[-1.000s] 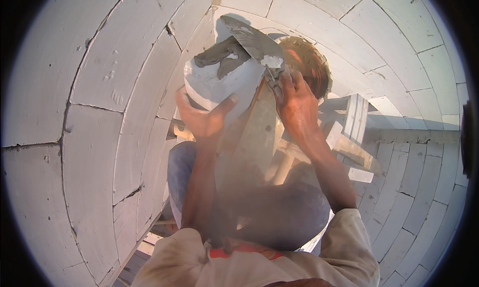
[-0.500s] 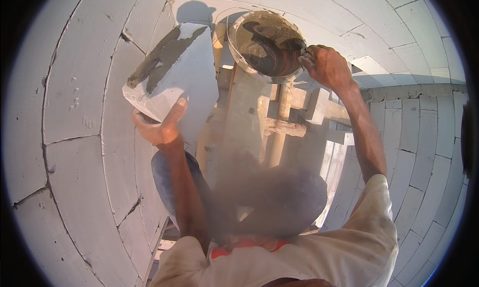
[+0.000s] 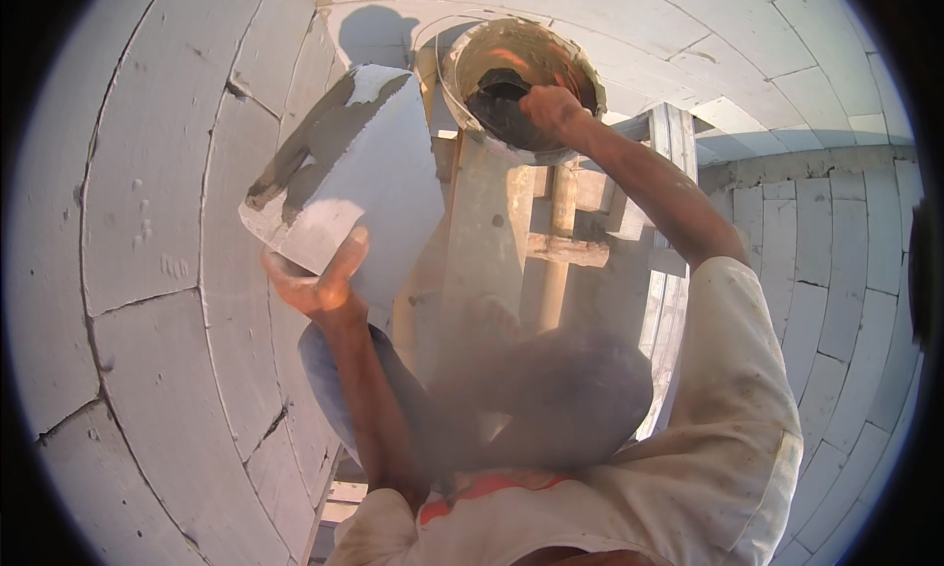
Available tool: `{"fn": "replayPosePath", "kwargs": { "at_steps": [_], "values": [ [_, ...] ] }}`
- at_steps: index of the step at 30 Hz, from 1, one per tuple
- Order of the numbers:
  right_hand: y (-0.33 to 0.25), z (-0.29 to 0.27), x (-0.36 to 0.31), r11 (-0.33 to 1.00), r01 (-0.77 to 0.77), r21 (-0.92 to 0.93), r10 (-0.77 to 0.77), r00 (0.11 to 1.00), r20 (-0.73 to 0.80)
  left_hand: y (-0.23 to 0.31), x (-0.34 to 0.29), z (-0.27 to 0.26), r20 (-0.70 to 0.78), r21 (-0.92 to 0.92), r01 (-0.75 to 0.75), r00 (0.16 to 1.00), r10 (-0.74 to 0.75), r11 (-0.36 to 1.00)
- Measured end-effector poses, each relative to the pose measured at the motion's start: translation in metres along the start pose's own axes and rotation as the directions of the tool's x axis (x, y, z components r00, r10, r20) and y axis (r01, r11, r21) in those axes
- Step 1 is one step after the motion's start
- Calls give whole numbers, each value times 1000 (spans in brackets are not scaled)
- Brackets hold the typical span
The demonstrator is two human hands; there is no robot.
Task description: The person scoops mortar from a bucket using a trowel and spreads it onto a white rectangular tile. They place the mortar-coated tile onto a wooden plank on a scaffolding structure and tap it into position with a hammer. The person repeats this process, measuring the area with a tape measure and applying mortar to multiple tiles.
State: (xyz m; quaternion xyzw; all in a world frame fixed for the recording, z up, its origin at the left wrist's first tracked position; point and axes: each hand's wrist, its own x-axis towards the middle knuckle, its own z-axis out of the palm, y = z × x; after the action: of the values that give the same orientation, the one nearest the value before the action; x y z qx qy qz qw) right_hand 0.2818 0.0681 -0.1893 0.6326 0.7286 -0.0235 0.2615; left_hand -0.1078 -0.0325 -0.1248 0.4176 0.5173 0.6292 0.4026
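Observation:
My left hand (image 3: 320, 278) grips the lower end of a pale masonry block (image 3: 398, 187), thumb on its face and fingers under its edge. Grey mortar (image 3: 313, 133) coats a long narrow side of the block, which is tilted beside the left wall. Inside the mortar bucket (image 3: 539, 157), my right hand (image 3: 557, 112) is closed on the handle of a trowel (image 3: 500, 86). The trowel's dark blade is down in the bucket, partly hidden by shadow and mortar. Mortar also smears the bucket's inner wall.
A tall block wall (image 3: 147, 212) runs close along my left, and another block wall (image 3: 669, 35) stands ahead. Below the bucket is a plank (image 3: 487, 232), with wooden poles (image 3: 558, 241) beside it. More blockwork (image 3: 816, 271) lies to the right. My knees are bent below my arms.
My right hand has moved left from the bucket's right rim into the bucket, taking the trowel with it. The block in my left hand has shifted slightly down.

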Motion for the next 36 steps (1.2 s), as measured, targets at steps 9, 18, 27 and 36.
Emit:
{"fn": "replayPosePath", "kwargs": {
  "at_steps": [9, 18, 27, 36],
  "values": [
    [50, 20, 5, 844, 195, 500, -274, 958, 87, 3, -2, 8, -26, 113, -11, 1000, 14, 994],
    [64, -51, -100, 236, -226, 945, 1, 973, 232, 6, -4, 9, 5, 147, 59, 998, -61, 987],
    [-20, -91, -193, 744, 370, 557, 193, 678, -709, 13, -1, 19, 16, 70, 78, 997, -79, 994],
    [-77, -104, -226, 883, 406, 236, -61, 597, -800, 12, -3, 14, -12, 46, 146, 989, -145, 988]
  ]
}}
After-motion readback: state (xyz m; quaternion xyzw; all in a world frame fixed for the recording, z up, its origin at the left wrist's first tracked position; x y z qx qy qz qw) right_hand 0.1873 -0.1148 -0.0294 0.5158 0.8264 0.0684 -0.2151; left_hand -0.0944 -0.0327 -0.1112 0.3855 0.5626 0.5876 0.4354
